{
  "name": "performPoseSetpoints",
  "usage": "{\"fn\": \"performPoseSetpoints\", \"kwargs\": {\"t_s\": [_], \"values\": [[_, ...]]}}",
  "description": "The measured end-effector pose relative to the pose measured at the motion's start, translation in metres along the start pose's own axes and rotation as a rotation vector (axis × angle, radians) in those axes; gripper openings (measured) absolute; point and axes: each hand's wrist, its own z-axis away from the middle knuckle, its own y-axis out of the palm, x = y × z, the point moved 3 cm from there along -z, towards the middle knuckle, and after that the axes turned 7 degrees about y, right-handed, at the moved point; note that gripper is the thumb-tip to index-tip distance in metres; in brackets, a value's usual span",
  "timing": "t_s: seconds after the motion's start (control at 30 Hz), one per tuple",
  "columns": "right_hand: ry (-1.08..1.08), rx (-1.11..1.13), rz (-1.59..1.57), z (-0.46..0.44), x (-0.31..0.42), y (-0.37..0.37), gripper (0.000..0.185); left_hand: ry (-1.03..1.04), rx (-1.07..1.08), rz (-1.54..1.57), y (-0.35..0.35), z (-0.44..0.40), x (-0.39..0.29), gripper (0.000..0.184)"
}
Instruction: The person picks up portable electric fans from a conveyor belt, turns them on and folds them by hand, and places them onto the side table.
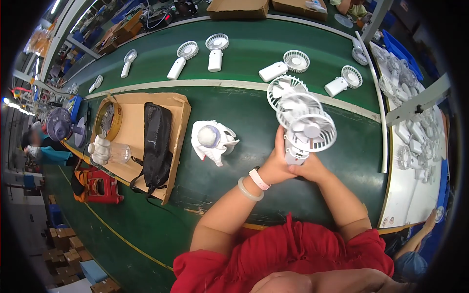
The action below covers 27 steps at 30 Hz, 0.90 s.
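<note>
My left hand (277, 163) and my right hand (312, 168) are closed together round the white handles of several small fans (311, 129), held upright over the green bench. Their round grilles and blades overlap, so their exact number is hard to tell. A pink-white band and a pale bangle circle my left wrist. Just beyond the held fans, a white handheld fan (296, 61) lies on the green belt (244, 49), with another fan (351, 77) to its right. Left of my hands, a white cloth bundle (210, 139) with a rounded top stands on the bench (254, 110).
A cardboard tray (181, 141) at left holds a black pouch (157, 141), a tape roll (110, 119) and a clear bottle (118, 153). More fans lie along the belt. Many fans (415, 141) cover a white table at right. A co-worker's arm (421, 234) shows at lower right.
</note>
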Motion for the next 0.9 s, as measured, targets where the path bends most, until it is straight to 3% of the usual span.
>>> {"fn": "performPoseSetpoints", "kwargs": {"t_s": [0.03,0.1,0.2,0.33,0.47,0.5,0.7,0.83,0.9], "values": [[-0.042,-0.050,-0.074,0.000,-0.002,-0.002,0.064,-0.011,0.017,0.016,0.004,0.001,-0.001,0.110],[0.024,-0.092,-0.139,-0.001,-0.003,-0.005,0.067,-0.059,0.053,0.050,0.009,0.001,-0.002,0.110],[-0.050,-0.193,-0.359,-0.005,-0.005,-0.009,0.069,-0.136,0.152,-0.071,0.011,0.000,-0.013,0.114],[-0.007,-0.165,-0.557,-0.008,-0.011,-0.032,0.073,0.017,0.335,-0.404,0.015,0.000,-0.016,0.112],[-0.070,-0.115,-0.879,-0.018,-0.009,-0.053,0.070,0.070,0.512,-0.404,0.021,-0.001,-0.025,0.099],[-0.092,-0.085,-0.918,-0.020,-0.007,-0.056,0.070,0.068,0.503,-0.350,0.019,0.000,-0.024,0.087],[-0.130,-0.001,-0.954,-0.019,0.002,-0.065,0.073,0.020,0.632,-0.210,0.021,0.000,-0.022,0.063],[-0.092,0.049,-1.004,-0.019,0.000,-0.064,0.075,0.007,0.637,-0.236,0.025,0.004,-0.023,0.055],[-0.092,0.069,-0.991,-0.019,0.000,-0.063,0.076,-0.124,0.544,-0.217,0.020,0.002,-0.020,0.046]]}}
